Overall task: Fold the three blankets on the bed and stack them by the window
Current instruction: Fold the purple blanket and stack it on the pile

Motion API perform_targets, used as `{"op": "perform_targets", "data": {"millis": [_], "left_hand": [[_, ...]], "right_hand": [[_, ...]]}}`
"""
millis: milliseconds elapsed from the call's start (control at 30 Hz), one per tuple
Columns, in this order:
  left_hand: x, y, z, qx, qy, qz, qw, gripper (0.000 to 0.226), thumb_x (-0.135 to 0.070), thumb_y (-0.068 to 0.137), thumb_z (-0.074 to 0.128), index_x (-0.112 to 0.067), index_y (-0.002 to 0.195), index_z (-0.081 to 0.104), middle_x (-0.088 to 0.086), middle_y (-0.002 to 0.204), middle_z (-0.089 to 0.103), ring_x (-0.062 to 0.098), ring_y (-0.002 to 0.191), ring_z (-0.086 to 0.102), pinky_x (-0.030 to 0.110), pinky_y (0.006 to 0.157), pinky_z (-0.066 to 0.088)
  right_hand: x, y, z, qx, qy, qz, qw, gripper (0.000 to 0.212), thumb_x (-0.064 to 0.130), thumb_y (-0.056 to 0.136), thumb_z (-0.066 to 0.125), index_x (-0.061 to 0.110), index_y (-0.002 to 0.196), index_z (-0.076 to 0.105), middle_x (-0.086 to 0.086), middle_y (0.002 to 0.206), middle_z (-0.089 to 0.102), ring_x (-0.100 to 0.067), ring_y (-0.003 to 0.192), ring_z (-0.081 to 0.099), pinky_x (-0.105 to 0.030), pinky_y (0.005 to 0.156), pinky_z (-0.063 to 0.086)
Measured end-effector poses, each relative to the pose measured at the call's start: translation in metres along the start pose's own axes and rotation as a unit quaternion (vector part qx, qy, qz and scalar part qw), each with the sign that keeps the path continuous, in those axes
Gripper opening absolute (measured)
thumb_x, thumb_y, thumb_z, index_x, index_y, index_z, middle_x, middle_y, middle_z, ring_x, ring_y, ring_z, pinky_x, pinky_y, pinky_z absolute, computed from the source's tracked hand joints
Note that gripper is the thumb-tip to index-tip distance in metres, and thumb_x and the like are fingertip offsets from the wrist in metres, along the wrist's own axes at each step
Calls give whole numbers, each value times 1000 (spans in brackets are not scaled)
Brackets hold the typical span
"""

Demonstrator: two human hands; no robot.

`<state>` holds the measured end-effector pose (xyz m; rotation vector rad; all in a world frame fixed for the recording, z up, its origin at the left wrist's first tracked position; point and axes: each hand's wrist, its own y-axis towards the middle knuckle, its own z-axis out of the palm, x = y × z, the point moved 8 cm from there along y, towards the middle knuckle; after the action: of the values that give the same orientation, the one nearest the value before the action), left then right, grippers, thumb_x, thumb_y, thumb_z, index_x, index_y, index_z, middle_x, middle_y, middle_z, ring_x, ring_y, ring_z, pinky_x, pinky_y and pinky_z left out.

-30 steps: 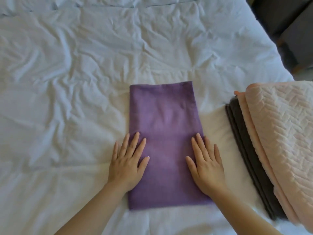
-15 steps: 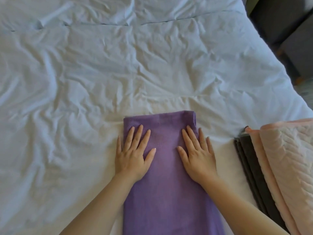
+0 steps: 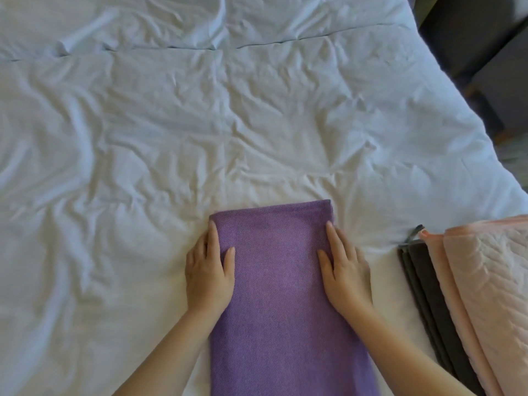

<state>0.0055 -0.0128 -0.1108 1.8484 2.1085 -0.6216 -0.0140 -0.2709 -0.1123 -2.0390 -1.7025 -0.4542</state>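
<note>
A folded purple blanket (image 3: 274, 281) lies as a long strip on the white bed (image 3: 200, 124), running from the near edge of the view toward the middle. My left hand (image 3: 207, 275) rests on its left edge near the far end, fingers straight and thumb on the cloth. On the right edge, at the same height, my right hand (image 3: 347, 278) lies flat. At the right, a folded pink quilted blanket (image 3: 485, 281) sits on top of a folded dark grey blanket (image 3: 428, 295).
The white duvet is wrinkled and spreads out to the left and far side. The bed's right edge runs diagonally at the upper right, with dark grey furniture (image 3: 485, 38) and a strip of floor beyond it.
Both hands have slid from the middle of the purple blanket up toward its far end and out to its side edges. The view has tilted up, so more of the bed shows.
</note>
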Motion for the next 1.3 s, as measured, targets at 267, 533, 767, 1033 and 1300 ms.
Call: {"op": "perform_targets", "data": {"millis": [267, 533, 767, 1033, 1300], "left_hand": [[18, -80, 10, 72, -138, -77, 985, 68, -41, 97, 41, -21, 153, 8, 7, 150, 33, 23, 129, 44, 20, 87, 36], [16, -162, 6, 118, -155, -56, 979, 82, -37, 93, 54, -24, 152, -1, 5, 154, 27, 20, 136, 37, 11, 96, 25], [2, -210, -19, 224, -342, -155, 899, 86, -18, 83, 73, -30, 150, 22, -8, 152, 32, 11, 131, 43, 32, 107, 40], [-87, -175, -98, 149, -512, -253, 807, 34, 3, 88, 49, -12, 115, 62, 11, 102, 64, 13, 70, 62, 19, 56, 50], [-237, -94, -177, 87, -653, -251, 710, 19, -6, 90, 45, -7, 87, 64, 1, 57, 57, 5, 39, 49, 13, 40, 43]], "right_hand": [[-23, -88, 0, 31, 85, 67, 994, 54, 25, 98, 42, 28, 149, 23, 2, 148, 38, -15, 132, 38, -22, 105, 27], [-25, -146, -3, 137, 136, 113, 975, 61, 26, 97, 47, 41, 148, 17, 6, 152, 29, -14, 134, 37, -27, 103, 34], [-15, -190, -38, 313, 302, 182, 882, 87, 20, 78, 76, 45, 143, 24, 13, 137, 35, -5, 113, 49, -13, 83, 46], [-10, -153, -136, 307, 478, 240, 787, 37, 4, 87, 57, 21, 120, 61, -7, 117, 60, -21, 95, 58, -34, 68, 57], [13, 3, -296, 230, 497, 155, 822, 34, 1, 95, 39, 14, 119, 58, -13, 108, 52, -25, 79, 62, -23, 48, 55]]}}
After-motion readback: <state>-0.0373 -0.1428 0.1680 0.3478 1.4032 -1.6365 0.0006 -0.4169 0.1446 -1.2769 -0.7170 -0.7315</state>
